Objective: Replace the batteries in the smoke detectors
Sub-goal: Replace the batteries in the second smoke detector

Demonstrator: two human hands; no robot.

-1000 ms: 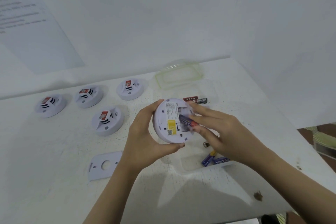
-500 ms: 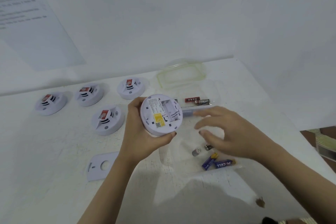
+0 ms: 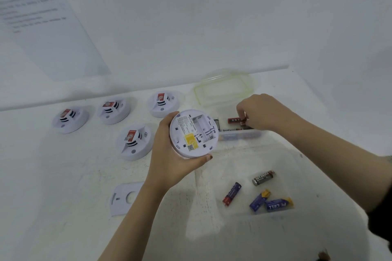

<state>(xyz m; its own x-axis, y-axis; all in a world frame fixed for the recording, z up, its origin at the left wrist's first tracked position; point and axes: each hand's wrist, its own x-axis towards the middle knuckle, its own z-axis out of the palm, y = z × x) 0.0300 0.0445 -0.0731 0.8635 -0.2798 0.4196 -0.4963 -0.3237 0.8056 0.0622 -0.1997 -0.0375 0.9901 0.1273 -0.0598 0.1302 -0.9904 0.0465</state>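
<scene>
My left hand (image 3: pixel 169 161) grips a round white smoke detector (image 3: pixel 194 133) above the table, its back facing me, with a yellow label and an empty battery bay. My right hand (image 3: pixel 261 112) reaches into the far clear container (image 3: pixel 239 134) and pinches a red battery (image 3: pixel 235 120) lying beside other batteries there. Several loose batteries lie in the near clear container (image 3: pixel 297 167): a blue and red one (image 3: pixel 231 193), a black one (image 3: pixel 263 177) and two blue and yellow ones (image 3: pixel 271 201).
Several white smoke detectors (image 3: pixel 135 141) with red tags sit face up on the white table at the left. A flat white mounting plate (image 3: pixel 125 197) lies near my left forearm. A clear lid with a green rim (image 3: pixel 222 89) rests by the wall.
My right hand left the detector, a blue and red battery now lies in the near container, and the hand moved back to the far container. The left hand raised the detector slightly.
</scene>
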